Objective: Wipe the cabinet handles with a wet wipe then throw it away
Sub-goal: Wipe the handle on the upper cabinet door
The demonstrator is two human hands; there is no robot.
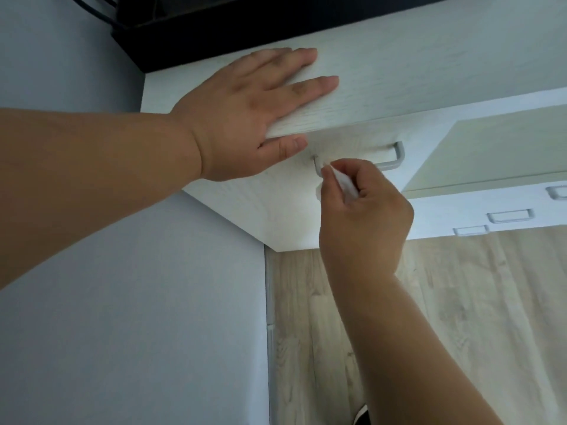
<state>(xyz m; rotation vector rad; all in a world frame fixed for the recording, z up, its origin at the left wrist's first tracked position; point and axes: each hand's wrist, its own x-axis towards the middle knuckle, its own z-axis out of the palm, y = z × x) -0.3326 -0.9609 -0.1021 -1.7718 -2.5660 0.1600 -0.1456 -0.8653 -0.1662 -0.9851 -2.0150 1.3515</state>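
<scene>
A white wood-grain cabinet (pixel 399 81) fills the upper middle of the head view. Its drawer front carries a grey metal bar handle (pixel 394 159). My right hand (pixel 362 216) pinches a folded white wet wipe (pixel 345 182) and presses it around the left end of that handle. My left hand (pixel 245 118) lies flat on the cabinet top, fingers spread over the front edge and thumb under it, holding nothing. The middle of the handle is hidden behind my right fingers.
Three more grey handles (pixel 509 216) sit on the lower white drawers at right. An open pale drawer (pixel 497 148) juts out beside them. A dark object (pixel 214 23) lies on top at the back. A grey wall (pixel 122 302) is at left, with wood-look floor (pixel 460 302) below.
</scene>
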